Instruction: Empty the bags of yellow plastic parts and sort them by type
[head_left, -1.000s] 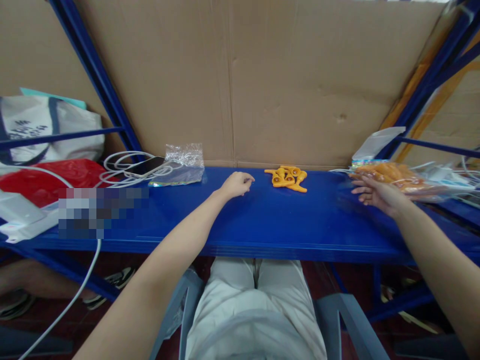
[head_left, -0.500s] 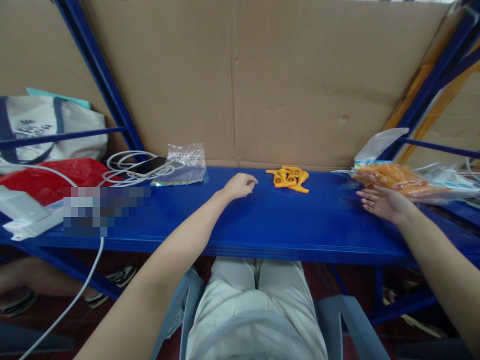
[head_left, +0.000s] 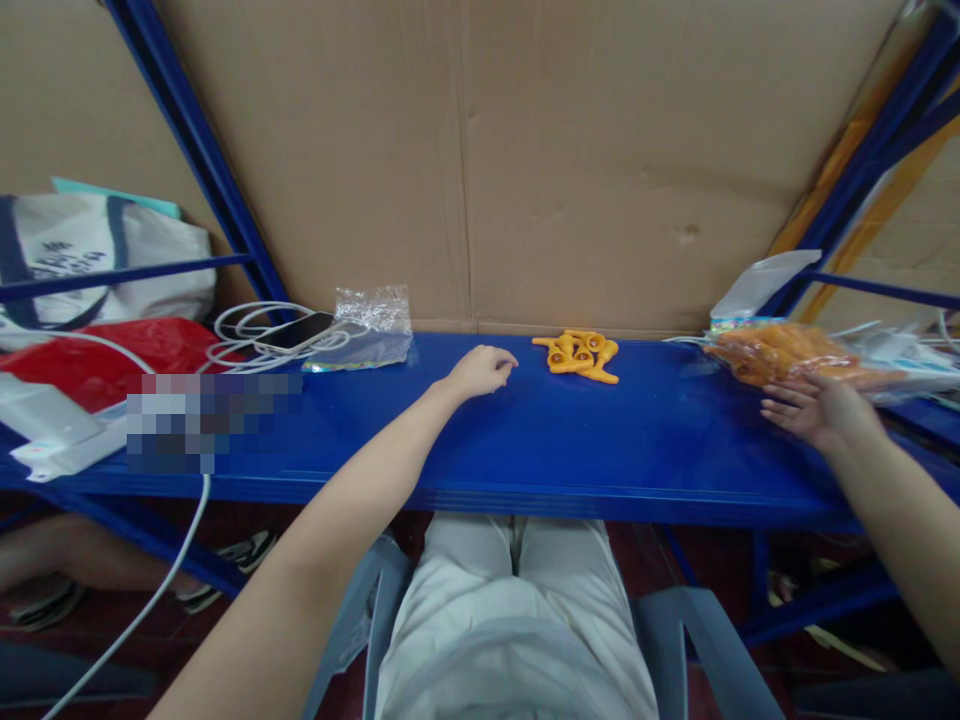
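Observation:
Several orange plastic pieces (head_left: 576, 357), shaped like small pipes with round cups, lie in a cluster on the blue tabletop (head_left: 570, 450). To the left of them my left hand (head_left: 480, 371) rests on the tabletop, fingers curled in, with nothing visible in it. At the right end lies a clear plastic bag (head_left: 795, 355) full of similar orange pieces. My right hand (head_left: 821, 412) is at the bag's front edge, palm turned up and fingers stretched out. It holds nothing; whether the fingertips touch the bag I cannot tell.
An empty clear bag (head_left: 367, 335) lies at the back left beside a phone (head_left: 296, 332) and coiled white cable (head_left: 240, 345). Further left are a red bag (head_left: 142, 345), a canvas bag (head_left: 150, 250) and a white power adapter (head_left: 56, 430). Cardboard (head_left: 525, 170) stands behind, between blue posts (head_left: 202, 150).
My right hand has moved to the right and slightly toward me, along the front of the full bag. My left hand and the loose orange pieces have stayed in place.

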